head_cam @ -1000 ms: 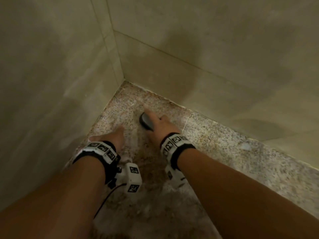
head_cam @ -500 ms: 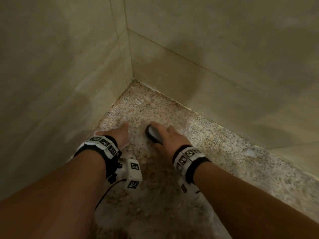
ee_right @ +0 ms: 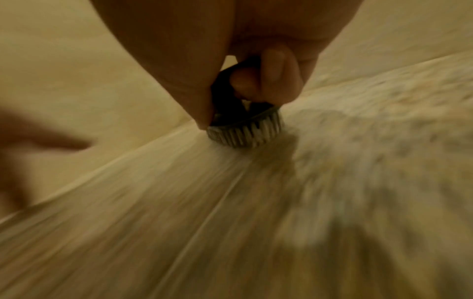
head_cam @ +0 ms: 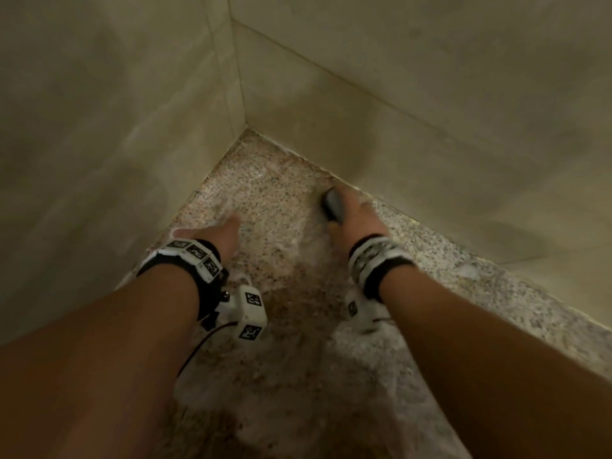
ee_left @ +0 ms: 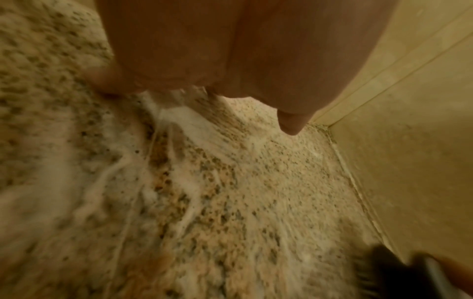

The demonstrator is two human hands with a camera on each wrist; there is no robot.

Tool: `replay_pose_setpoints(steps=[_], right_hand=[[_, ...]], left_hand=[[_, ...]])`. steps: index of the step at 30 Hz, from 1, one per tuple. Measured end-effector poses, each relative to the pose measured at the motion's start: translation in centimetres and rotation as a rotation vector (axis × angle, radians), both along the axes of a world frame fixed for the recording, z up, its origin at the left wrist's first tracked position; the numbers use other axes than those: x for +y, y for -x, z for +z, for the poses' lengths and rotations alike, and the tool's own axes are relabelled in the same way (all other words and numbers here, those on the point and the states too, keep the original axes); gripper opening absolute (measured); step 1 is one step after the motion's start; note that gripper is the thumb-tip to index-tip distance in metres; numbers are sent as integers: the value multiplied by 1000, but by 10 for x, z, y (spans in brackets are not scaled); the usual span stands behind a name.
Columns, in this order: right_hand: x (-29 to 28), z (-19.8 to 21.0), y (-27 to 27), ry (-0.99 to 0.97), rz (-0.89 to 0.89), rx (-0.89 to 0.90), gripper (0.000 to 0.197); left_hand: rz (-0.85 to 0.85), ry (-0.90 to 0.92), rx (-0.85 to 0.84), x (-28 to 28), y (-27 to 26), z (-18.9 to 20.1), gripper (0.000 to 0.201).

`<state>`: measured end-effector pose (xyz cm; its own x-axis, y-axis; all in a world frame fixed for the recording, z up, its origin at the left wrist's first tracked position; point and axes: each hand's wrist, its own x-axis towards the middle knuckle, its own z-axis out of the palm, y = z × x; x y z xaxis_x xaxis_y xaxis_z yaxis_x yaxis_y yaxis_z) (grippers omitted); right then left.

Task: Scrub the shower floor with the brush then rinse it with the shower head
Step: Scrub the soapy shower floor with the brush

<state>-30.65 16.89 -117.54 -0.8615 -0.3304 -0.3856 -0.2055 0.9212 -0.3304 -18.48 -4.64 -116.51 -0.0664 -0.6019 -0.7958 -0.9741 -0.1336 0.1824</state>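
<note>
1. Scrub brush [head_cam: 332,203] sits at one o'clock, bristles down on our speckled shower floor [head_cam: 275,200], hard against the wall joint.
2. Our right hand [head_cam: 359,215] clenches its handle for pressure.
3. Our left hand [head_cam: 218,235], fingers loose and flat at eleven o'clock, seems to brace us.

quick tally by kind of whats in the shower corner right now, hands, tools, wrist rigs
hands: 2, left hand flat on the speckled floor, right hand gripping the tool
brushes: 1, dark brush by the wall
wrist rigs: 2, left, right
shower heads: 0 in view
total: 5
</note>
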Motion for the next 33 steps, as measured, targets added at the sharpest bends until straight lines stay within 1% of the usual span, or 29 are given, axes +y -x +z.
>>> replay_pose_setpoints(steps=[1,2,3,5,6,7,8,9,10,11,13,14,15,16,17,19,20,21,22,24,25,26,27,28,30,33], right_hand=[[4,2,16,-42,-76,30,57],[6,3,22,-74,-98,39,57],[5,3,15,-73,-59,31,59],[2,4,-26,28,159,-67,65],[5,6,-52,48,317,-147,66],[11,11,-73,21,465,-225,67],[18,12,-82,-27,554,-245,67],[23,12,-77,-45,559,-206,67],[24,10,-63,-30,484,-153,67],[24,9,-46,-4,364,-113,67],[19,7,-9,-28,138,-30,67],[13,6,-1,-38,49,-30,66],[6,6,-5,-33,20,-13,65],[-3,8,-20,-13,45,-15,64],[-10,8,-42,22,133,-40,64],[-14,7,-85,52,428,-166,66],[-11,3,-89,32,520,-192,66],[-9,-1,-78,22,528,-166,64],[-7,-6,-56,26,433,-120,62],[-2,-8,0,9,131,6,61],[0,-4,21,-28,65,55,61],[0,0,34,-56,58,64,60],[-3,2,41,-73,101,74,59],[-6,5,45,-76,146,80,59],[-15,4,49,-86,218,91,63],[-33,3,52,-148,254,117,67]], left_hand=[[25,3,11,-1,0,-2,126],[45,4,9,1,0,-1,126],[47,14,3,2,0,-2,126],[20,27,-21,5,1,-5,127],[11,33,-34,5,0,-6,130],[15,44,-44,3,-1,-11,136],[10,49,-61,1,-1,-13,142],[-5,53,-70,0,-1,-14,145],[-11,43,-71,-2,-1,-14,145],[-16,32,-59,-5,0,-17,142],[-57,5,-40,-5,3,-16,128],[-76,0,-40,-4,6,-15,124],[-107,10,-42,-5,7,-18,122],[-125,14,-52,-3,8,-17,122],[-111,18,-49,-3,6,-18,123],[-105,21,-47,-8,3,-23,128],[-125,13,-55,-9,2,-23,128],[-166,16,-53,-14,2,-27,126],[-208,9,-60,-18,1,-29,119],[-305,-32,-64,-20,1,-20,93],[-370,-51,-48,-23,0,-20,75],[-422,-73,-32,-23,1,-17,56],[-462,-102,-10,-22,3,-10,43],[-476,-120,0,-21,5,-6,36],[-508,-127,-5,-19,7,1,40],[-618,-38,-12,-21,14,9,44]])
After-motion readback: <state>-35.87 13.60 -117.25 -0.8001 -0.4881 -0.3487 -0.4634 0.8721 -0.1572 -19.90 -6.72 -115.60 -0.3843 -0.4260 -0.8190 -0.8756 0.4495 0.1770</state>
